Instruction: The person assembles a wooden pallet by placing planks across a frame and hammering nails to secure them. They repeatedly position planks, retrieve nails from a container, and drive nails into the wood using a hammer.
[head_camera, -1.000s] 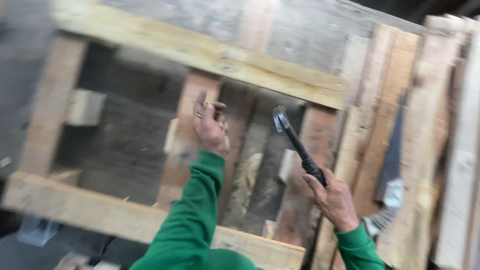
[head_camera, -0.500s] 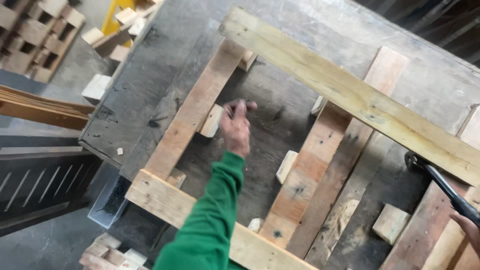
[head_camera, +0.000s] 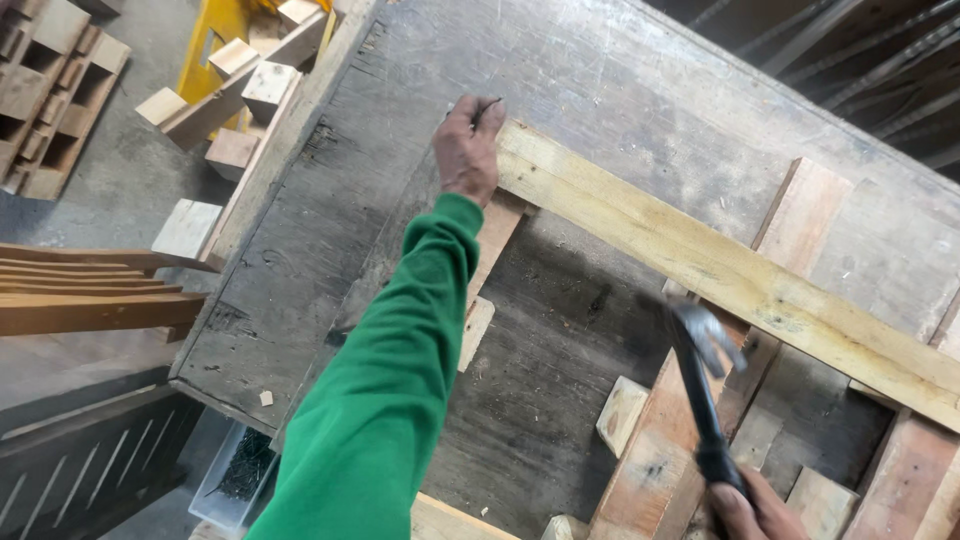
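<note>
My left hand (head_camera: 467, 150), in a green sleeve, reaches to the far left end of a pale wooden plank (head_camera: 720, 265) and pinches a thin dark nail (head_camera: 487, 105) at its fingertips. The plank lies across a wooden pallet frame (head_camera: 805, 205) on a dark worn workbench (head_camera: 560, 80). My right hand (head_camera: 752, 507) shows at the bottom edge, gripping the black handle of a claw hammer (head_camera: 700, 380), whose metal head is raised over the pallet's middle board.
Small wood blocks (head_camera: 622, 412) lie inside the pallet frame. Off the bench's left edge are loose blocks (head_camera: 235, 95), a yellow metal stand (head_camera: 208, 45), stacked planks (head_camera: 90, 295) and a clear box of nails (head_camera: 235, 475) below the bench.
The view has swung. My left hand has gone from the pallet's inner board up to the plank's far end, now pinching a nail. The hammer has come further into view.
</note>
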